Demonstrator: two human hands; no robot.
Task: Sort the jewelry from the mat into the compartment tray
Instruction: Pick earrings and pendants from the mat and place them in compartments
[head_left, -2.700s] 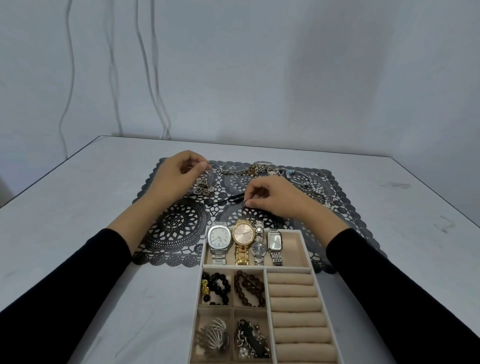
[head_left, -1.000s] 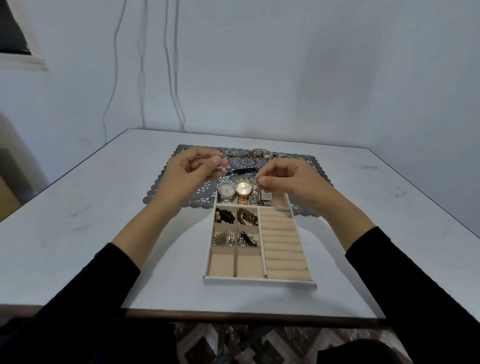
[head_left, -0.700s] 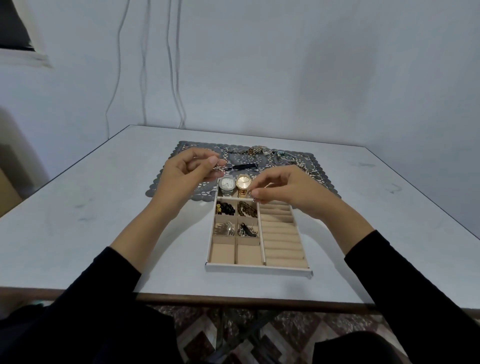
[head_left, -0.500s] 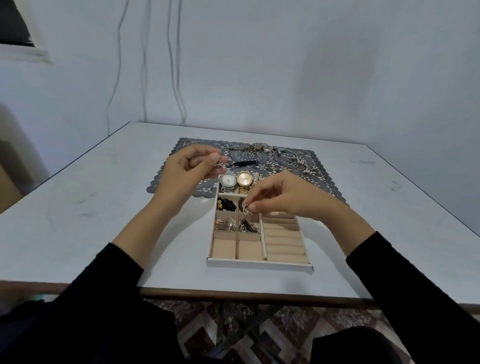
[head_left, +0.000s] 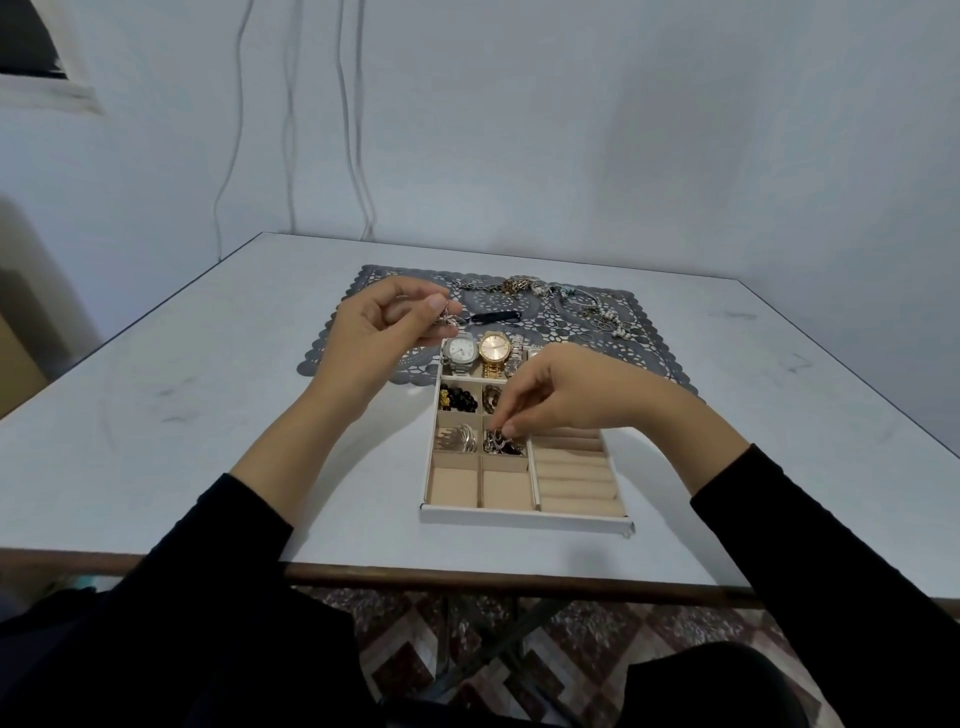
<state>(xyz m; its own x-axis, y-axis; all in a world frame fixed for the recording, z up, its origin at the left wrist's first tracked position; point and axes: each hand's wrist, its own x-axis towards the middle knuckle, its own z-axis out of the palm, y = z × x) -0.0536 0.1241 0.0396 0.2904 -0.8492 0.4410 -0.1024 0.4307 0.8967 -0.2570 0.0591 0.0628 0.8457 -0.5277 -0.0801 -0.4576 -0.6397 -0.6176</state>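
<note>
Head view, lower centre: the compartment tray (head_left: 524, 512) sits near the table's (head_left: 208, 441) front edge. Over it the right hand (head_left: 571, 395) curls down, fingertips pinching a silver tangle (head_left: 500, 445) in the right-hand small compartment of the middle row. Beyond, left of centre, the left hand (head_left: 379, 338) hangs raised, pinching a small silver piece (head_left: 448, 318). Past the watches (head_left: 493, 349), loose jewelry (head_left: 524, 286) lies along the mat's (head_left: 641, 353) far edge.

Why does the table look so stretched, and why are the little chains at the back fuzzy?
Head view: the wide-angle lens stretches the table toward the picture's edges. Head view: the light is dim and soft, so the tray casts only a faint shadow. Head view: the chains on the mat are far, small and fuzzy; the watches glint.
</note>
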